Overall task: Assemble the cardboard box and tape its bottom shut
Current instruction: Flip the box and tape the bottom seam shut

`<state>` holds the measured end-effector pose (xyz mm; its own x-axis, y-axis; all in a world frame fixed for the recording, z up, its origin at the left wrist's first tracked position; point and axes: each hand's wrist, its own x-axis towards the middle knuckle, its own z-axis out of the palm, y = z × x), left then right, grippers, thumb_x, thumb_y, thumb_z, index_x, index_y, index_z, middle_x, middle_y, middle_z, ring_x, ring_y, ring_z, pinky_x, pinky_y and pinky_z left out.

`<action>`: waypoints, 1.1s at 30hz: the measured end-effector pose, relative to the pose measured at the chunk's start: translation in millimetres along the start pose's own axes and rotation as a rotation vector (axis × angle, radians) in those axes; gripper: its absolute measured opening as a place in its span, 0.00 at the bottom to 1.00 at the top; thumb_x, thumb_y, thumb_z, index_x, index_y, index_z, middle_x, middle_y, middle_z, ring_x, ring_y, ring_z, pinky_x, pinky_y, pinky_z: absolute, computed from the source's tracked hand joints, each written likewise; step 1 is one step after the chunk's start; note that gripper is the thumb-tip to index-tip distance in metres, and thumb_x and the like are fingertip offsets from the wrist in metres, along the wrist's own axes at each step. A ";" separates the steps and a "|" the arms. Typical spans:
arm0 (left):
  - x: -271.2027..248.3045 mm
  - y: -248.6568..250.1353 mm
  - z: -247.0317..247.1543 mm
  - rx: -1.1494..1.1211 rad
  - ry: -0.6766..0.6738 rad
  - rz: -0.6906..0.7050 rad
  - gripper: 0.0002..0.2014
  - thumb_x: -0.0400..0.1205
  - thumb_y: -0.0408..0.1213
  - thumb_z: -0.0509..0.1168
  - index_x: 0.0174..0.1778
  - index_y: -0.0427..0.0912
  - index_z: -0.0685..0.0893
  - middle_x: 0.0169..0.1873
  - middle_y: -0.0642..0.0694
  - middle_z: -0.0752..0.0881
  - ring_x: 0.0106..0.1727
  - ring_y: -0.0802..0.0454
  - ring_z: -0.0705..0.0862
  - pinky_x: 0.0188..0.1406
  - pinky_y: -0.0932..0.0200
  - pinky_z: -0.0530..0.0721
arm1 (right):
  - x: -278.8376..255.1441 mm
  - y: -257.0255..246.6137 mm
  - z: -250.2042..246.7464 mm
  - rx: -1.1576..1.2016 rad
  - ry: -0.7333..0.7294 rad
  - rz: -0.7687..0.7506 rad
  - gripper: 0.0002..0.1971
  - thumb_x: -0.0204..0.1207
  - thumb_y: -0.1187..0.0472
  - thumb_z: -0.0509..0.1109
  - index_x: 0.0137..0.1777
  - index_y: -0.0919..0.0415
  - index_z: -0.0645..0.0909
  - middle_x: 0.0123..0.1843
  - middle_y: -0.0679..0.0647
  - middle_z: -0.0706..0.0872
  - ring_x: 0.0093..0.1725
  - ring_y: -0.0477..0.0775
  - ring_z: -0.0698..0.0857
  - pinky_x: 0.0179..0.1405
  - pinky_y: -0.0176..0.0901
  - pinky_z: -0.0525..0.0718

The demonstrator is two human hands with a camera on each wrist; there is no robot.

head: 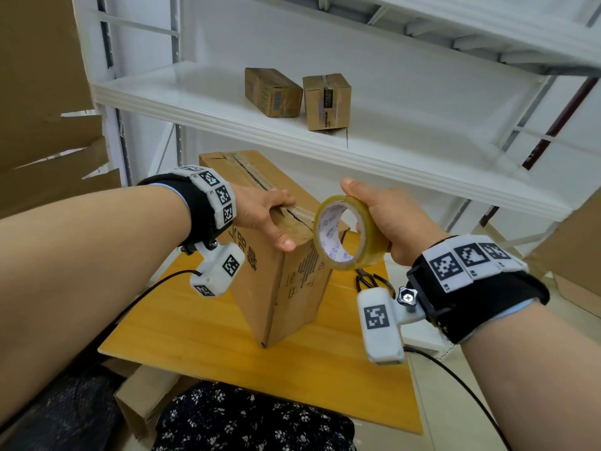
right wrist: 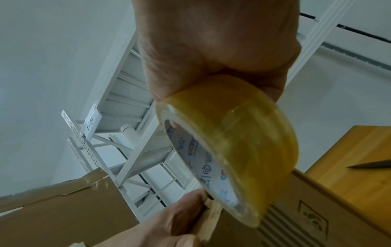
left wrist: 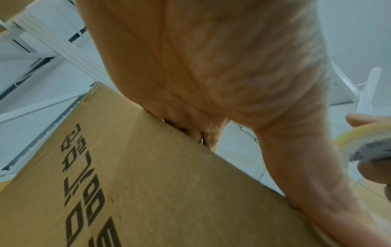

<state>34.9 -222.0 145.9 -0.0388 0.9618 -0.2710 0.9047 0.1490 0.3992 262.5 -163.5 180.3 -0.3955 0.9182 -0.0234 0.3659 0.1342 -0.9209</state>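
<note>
A brown cardboard box [head: 276,288] stands on the yellow wooden table [head: 201,359], its flap seam facing up. My left hand [head: 266,216] grips the box's near top corner, fingers over the seam and thumb down the front face. In the left wrist view the printed box side [left wrist: 127,192] fills the lower half under my left hand [left wrist: 211,75]. My right hand [head: 383,219] holds a roll of yellowish clear tape [head: 344,236] upright, just right of the box's top edge. The right wrist view shows the tape roll [right wrist: 243,142] against the box [right wrist: 296,217].
Black scissors [head: 370,281] lie on the table right of the box. A white metal shelf [head: 227,102] behind carries two small cartons [head: 299,96]. Flattened cardboard [head: 42,118] leans at the left, more lies under the table [head: 146,395].
</note>
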 end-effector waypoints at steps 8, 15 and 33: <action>-4.4 1.9 -0.5 0.013 0.005 0.002 0.61 0.59 0.71 0.70 0.85 0.56 0.48 0.85 0.57 0.42 0.85 0.55 0.44 0.84 0.47 0.42 | -3.6 -2.2 -3.0 -0.134 -0.049 0.026 0.18 0.78 0.40 0.73 0.40 0.55 0.86 0.21 0.45 0.85 0.30 0.50 0.84 0.36 0.44 0.79; -3.8 1.9 -0.8 0.052 -0.007 -0.006 0.65 0.55 0.77 0.68 0.85 0.56 0.47 0.85 0.57 0.43 0.85 0.55 0.45 0.84 0.45 0.43 | -6.0 10.1 -5.5 -0.339 -0.142 0.086 0.19 0.80 0.41 0.71 0.38 0.57 0.85 0.19 0.45 0.83 0.19 0.45 0.81 0.32 0.42 0.77; -5.3 17.8 1.3 0.172 -0.017 -0.032 0.63 0.59 0.74 0.64 0.86 0.53 0.40 0.85 0.53 0.37 0.84 0.55 0.35 0.81 0.44 0.33 | -6.7 42.5 4.7 -0.397 -0.337 0.291 0.19 0.83 0.42 0.65 0.60 0.58 0.82 0.48 0.58 0.91 0.44 0.59 0.90 0.49 0.53 0.91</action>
<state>51.8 -224.8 153.3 -0.0631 0.9528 -0.2969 0.9625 0.1368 0.2344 276.7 -165.7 139.5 -0.4532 0.7782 -0.4348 0.7608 0.0835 -0.6436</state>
